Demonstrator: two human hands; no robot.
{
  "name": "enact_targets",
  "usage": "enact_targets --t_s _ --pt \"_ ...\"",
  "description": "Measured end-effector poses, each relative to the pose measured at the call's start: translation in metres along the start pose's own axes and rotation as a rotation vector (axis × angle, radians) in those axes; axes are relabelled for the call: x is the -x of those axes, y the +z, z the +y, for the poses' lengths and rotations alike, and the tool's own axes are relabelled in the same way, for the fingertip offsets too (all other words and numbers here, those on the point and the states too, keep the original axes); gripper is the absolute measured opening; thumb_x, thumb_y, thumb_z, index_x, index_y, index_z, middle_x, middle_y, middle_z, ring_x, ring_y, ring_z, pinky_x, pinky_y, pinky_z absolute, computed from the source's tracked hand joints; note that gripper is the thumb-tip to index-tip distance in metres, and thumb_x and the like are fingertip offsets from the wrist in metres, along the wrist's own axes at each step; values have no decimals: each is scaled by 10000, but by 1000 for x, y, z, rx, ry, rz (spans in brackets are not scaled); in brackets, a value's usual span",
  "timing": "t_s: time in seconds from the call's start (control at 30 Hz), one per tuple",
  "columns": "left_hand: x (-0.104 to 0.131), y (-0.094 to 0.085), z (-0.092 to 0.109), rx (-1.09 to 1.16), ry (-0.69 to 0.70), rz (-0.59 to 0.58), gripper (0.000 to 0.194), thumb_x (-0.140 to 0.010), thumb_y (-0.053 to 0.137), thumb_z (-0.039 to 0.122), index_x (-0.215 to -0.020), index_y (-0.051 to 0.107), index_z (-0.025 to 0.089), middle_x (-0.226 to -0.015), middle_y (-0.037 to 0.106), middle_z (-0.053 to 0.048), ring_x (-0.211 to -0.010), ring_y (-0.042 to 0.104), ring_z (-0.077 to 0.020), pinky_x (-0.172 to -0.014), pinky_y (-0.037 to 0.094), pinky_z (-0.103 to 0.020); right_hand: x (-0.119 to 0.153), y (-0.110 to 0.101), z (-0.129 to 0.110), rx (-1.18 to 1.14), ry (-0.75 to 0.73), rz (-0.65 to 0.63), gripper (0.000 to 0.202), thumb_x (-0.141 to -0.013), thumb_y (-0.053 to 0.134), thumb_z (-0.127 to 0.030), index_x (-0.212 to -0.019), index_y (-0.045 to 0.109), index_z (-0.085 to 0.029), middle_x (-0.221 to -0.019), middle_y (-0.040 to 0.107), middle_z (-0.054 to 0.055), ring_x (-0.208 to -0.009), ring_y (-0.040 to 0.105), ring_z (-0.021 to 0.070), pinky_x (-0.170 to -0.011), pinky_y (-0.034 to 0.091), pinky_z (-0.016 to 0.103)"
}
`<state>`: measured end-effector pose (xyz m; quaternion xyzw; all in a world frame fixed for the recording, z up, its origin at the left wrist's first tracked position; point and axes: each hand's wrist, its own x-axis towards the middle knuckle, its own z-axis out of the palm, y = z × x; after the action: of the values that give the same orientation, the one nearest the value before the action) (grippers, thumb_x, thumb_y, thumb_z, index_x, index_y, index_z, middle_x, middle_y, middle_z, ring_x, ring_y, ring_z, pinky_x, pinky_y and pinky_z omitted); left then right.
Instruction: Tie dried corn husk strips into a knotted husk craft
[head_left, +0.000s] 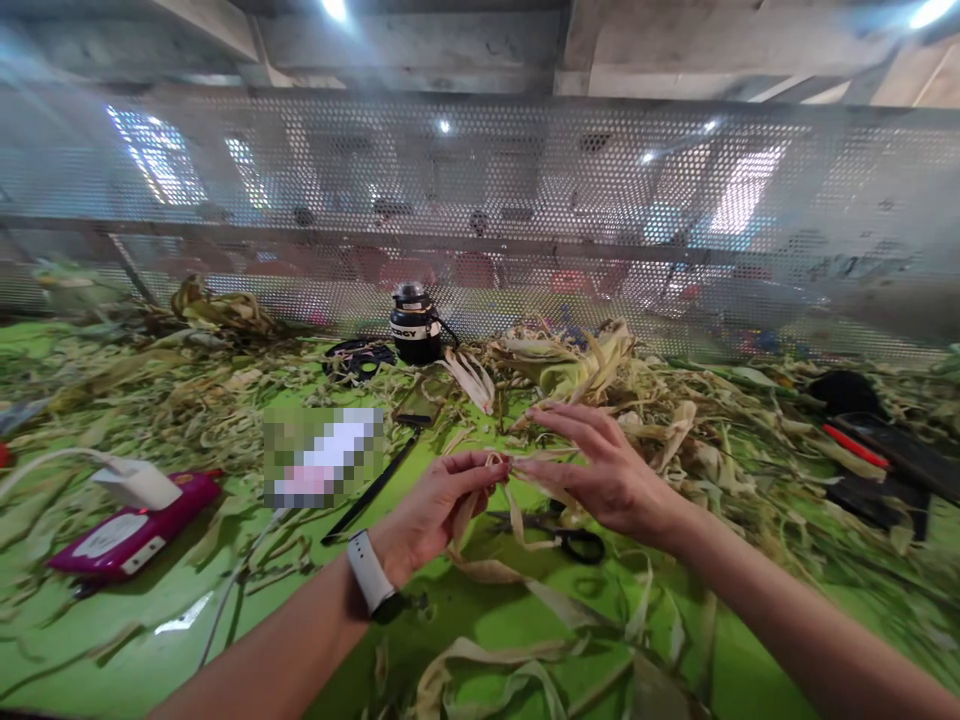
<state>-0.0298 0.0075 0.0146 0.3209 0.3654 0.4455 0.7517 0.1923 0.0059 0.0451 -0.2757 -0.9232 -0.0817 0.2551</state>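
Observation:
My left hand [461,490], with a white-strapped watch [369,570] on its wrist, pinches a thin strip of dried corn husk [516,520] between thumb and fingertips. A small loop of the strip shows at the fingertips, and its tail hangs below. My right hand [611,475] is beside it, fingers stretched out and apart, the lowest fingertip close to the pinched end. Whether that fingertip touches the strip I cannot tell. Beneath the hands lie scissors [583,546] with black handles, partly covered by husk. Longer husk strips [525,590] curl across the green table [465,620] nearer me.
Piles of dried husk [570,360] spread over the table. A black bottle [415,330] stands at the back before a perforated metal screen [480,170]. Left are a magenta power strip [135,530] with a white charger [139,484], a blurred-out phone-like object [326,455] and a dark stick [371,490].

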Motion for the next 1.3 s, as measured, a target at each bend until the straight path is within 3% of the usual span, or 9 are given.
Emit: enact_targets --t_s 0.13,0.27,0.4,0.5,0.63,0.8,1.1,1.3 --pt "-3 -4 -3 -56 -1 -38 217 -523 840 186 -693 718 129 -645 674 2 -485 504 -27 -462 385 -124 -4 -1 -7 -222 -21 -22 248 -861 555 -203 -1047 683 -304 -1382 448 32 -1313 286 254 -1044 293 473" --pt "-5 -6 -7 -128 63 -88 213 -562 826 219 -728 721 134 -709 694 -14 -571 541 -58 -549 402 -160 -9 -4 -15 -522 124 59 170 -872 561 -269 -955 708 -246 -1200 607 70 -1217 433 224 -992 378 404" --pt "-2 -3 -7 -218 132 -121 245 -630 784 250 -827 705 128 -784 695 -33 -658 567 -89 -612 405 -184 -12 -1 -29 -825 346 92 214 -916 478 -298 -894 667 -200 -922 681 57 -913 615 176 -832 474 317" --pt "2 3 -6 -234 142 -102 339 -611 796 261 -890 638 150 -737 677 -7 -675 582 -106 -642 411 -207 -12 10 -38 -975 552 77 230 -908 479 -347 -850 630 -183 -668 625 -3 -614 601 120 -628 476 235" --pt "6 7 -6 -327 186 -25 338 -589 802 289 -765 547 154 -643 629 30 -588 554 -90 -552 374 -195 -14 18 -46 -915 694 48 249 -877 497 -342 -756 620 -162 -628 586 -13 -552 541 105 -538 412 209" --pt "7 8 -9 -433 211 25 332 -616 774 313 -756 520 150 -628 605 32 -556 531 -85 -500 357 -188 -19 13 -50 -675 702 28 280 -786 512 -237 -521 545 -154 -516 491 -25 -541 450 101 -531 339 215" --pt "12 15 -17 -579 348 114 310 -637 744 327 -733 509 151 -636 599 6 -588 553 -118 -536 420 -220 -18 15 -53 -909 909 -2 236 -706 473 -240 -506 555 -147 -459 462 -30 -447 390 78 -428 285 190" --pt "11 14 -22 -582 398 107 284 -668 717 330 -739 505 155 -643 602 -6 -588 570 -134 -539 440 -236 -17 22 -54 -900 899 21 230 -724 473 -240 -523 544 -153 -485 465 -31 -456 386 77 -433 287 191"
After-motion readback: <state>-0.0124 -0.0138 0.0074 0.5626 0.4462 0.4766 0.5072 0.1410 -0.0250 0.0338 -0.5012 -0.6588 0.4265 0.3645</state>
